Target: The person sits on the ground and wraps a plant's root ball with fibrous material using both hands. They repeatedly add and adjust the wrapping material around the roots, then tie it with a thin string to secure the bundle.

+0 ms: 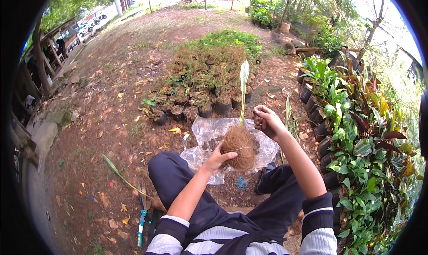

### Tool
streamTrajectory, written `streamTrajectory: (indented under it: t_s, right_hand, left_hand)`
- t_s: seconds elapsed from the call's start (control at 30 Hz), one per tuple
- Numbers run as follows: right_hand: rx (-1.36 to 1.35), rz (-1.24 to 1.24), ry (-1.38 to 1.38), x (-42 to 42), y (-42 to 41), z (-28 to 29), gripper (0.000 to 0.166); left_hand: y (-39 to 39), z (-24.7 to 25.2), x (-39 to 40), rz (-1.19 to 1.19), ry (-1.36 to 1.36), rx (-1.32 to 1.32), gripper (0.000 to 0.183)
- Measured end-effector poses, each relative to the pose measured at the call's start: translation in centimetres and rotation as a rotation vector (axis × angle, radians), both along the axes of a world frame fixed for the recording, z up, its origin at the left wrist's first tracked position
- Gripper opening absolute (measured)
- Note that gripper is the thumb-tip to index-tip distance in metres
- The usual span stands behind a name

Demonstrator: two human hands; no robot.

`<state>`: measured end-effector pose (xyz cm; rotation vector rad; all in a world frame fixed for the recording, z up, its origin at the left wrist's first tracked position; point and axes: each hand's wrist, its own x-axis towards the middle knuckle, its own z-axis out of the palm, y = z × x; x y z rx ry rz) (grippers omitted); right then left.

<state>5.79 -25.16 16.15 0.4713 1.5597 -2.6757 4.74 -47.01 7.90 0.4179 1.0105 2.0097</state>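
A ball of brown coconut fibre [238, 159] sits in front of me, with my left hand [216, 161] gripping its left side, thumb on top. From it rises a single long variegated leaf [244, 76], upright on a narrow stalk. A thin pale string [241, 149] crosses the fibre near my thumb. My right hand [268, 123] is raised to the right of the stalk, fingers curled and thumb close to the index finger. Whether a thin strand lies between those fingertips cannot be made out. Beneath the ball spreads a clear plastic sheet [204, 128] with dark soil on it.
Potted plants [207, 77] in black bags stand ahead. Leafy plants [354, 154] in pots line the right side. A teal-and-white handled tool [141, 226] and another cut leaf [117, 171] lie at left. Blue string [242, 183] lies between my feet, and long leaves [290, 119] rest right.
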Motion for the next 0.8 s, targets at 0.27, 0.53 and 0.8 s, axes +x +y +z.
streamTrajectory:
  t_s: [0.27,0.53,0.8]
  right_hand:
    - [0.026,-0.096,0.053,-3.2,3.2,-3.9,0.003]
    - [0.185,-0.459,0.130,-7.4,5.0,-2.0,0.003]
    - [1.563,-0.348,0.063,-3.7,12.0,-2.8,0.010]
  left_hand:
    - [0.0,-0.8,0.1,-0.032,-0.020,0.029,0.062]
    - [-0.4,-0.6,0.4,-0.051,-0.052,0.038,0.059]
    - [-0.5,0.0,-0.5,0.074,-0.083,0.060,0.059]
